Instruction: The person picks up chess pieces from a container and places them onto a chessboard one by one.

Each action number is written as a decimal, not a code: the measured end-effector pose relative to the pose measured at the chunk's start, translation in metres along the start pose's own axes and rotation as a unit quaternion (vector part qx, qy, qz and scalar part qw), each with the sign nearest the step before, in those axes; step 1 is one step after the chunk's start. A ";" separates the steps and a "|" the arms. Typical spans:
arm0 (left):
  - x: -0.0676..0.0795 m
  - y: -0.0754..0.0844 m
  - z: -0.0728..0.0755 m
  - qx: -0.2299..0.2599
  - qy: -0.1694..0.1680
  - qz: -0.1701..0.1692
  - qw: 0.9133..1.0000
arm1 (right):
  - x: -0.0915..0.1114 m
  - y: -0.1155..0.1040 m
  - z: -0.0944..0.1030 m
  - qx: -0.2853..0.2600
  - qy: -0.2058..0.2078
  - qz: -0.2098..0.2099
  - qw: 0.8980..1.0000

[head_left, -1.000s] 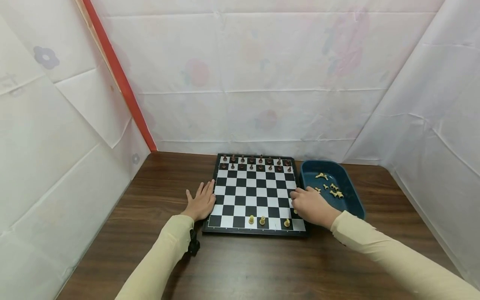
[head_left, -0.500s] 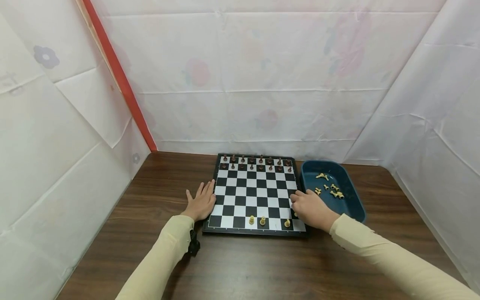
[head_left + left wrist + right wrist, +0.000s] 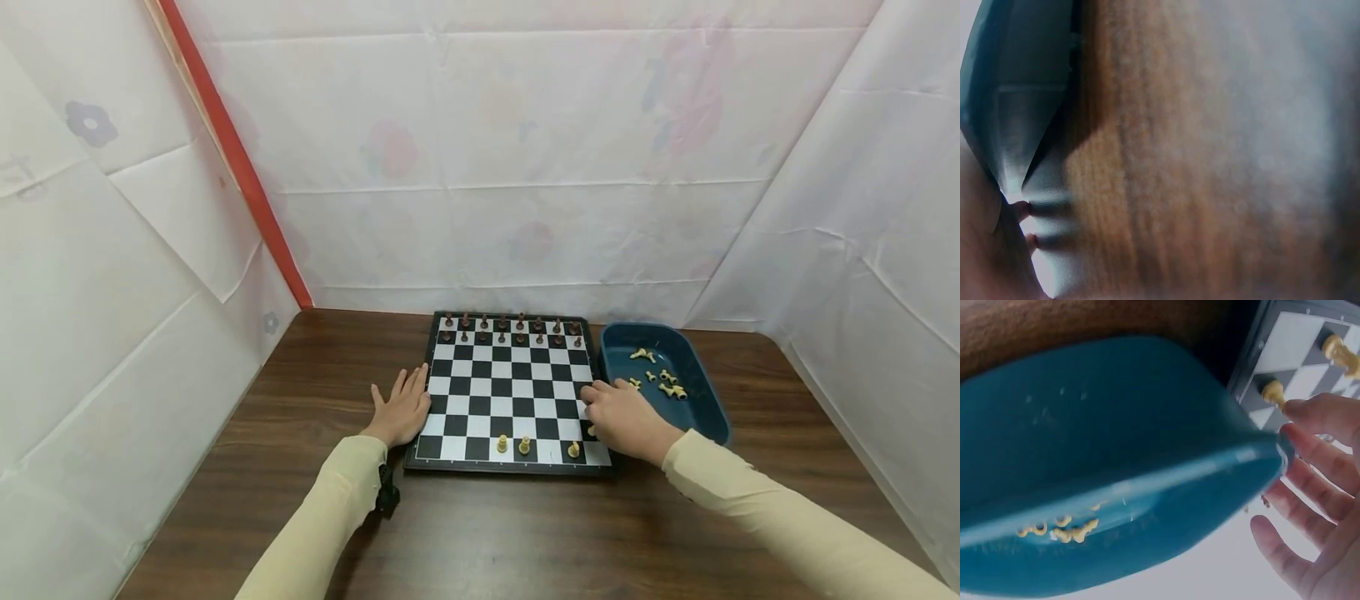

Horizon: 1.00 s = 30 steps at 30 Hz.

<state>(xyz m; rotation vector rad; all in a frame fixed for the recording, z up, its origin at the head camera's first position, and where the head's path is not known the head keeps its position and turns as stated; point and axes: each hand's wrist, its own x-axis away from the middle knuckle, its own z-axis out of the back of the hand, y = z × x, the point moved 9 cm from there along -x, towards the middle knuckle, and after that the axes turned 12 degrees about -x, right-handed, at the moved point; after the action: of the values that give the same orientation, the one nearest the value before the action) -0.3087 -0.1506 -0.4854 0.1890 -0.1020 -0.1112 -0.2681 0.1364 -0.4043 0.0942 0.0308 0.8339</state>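
Observation:
A black-and-white chessboard (image 3: 491, 387) lies on the table. My left hand (image 3: 401, 408) rests flat against its left edge, fingers spread. At the board's right side my right hand (image 3: 622, 417) pinches a cream pawn (image 3: 1273, 392) between thumb and index finger, on a dark square near the near corner. The pawn's tip is hidden by the thumb. Three other cream pieces stand on the near row: one piece (image 3: 502, 443), another beside it (image 3: 524, 446), and a knight (image 3: 573, 450). Several dark brown pieces (image 3: 521, 338) fill the two far rows.
A blue tray (image 3: 708, 400) stands against the board's right edge, beneath and beside my right hand. Several cream pieces (image 3: 666, 390) lie in it. The brown wooden table (image 3: 480, 533) extends in front, and white patterned sheets (image 3: 487, 150) hang at the back and sides.
The head view has tilted very slightly. My right hand has stayed at nearly the same spot over the pawn, and my left hand has not moved from the board's edge.

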 end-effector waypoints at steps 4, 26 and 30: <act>0.000 0.001 0.000 0.001 0.001 -0.003 1.000 | 0.004 0.012 0.016 -0.008 0.032 -0.014 0.999; 0.002 -0.003 -0.005 -0.005 -0.011 -0.007 1.000 | 0.017 0.120 0.032 -0.037 0.073 -0.126 0.989; 0.001 -0.001 -0.004 0.001 -0.009 -0.013 1.000 | 0.015 0.136 0.015 -0.040 0.042 -0.158 0.986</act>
<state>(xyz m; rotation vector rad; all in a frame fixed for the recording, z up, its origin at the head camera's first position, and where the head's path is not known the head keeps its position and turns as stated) -0.3069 -0.1507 -0.4888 0.1904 -0.1182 -0.1383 -0.3575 0.2377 -0.3757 -0.0222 0.0890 0.5202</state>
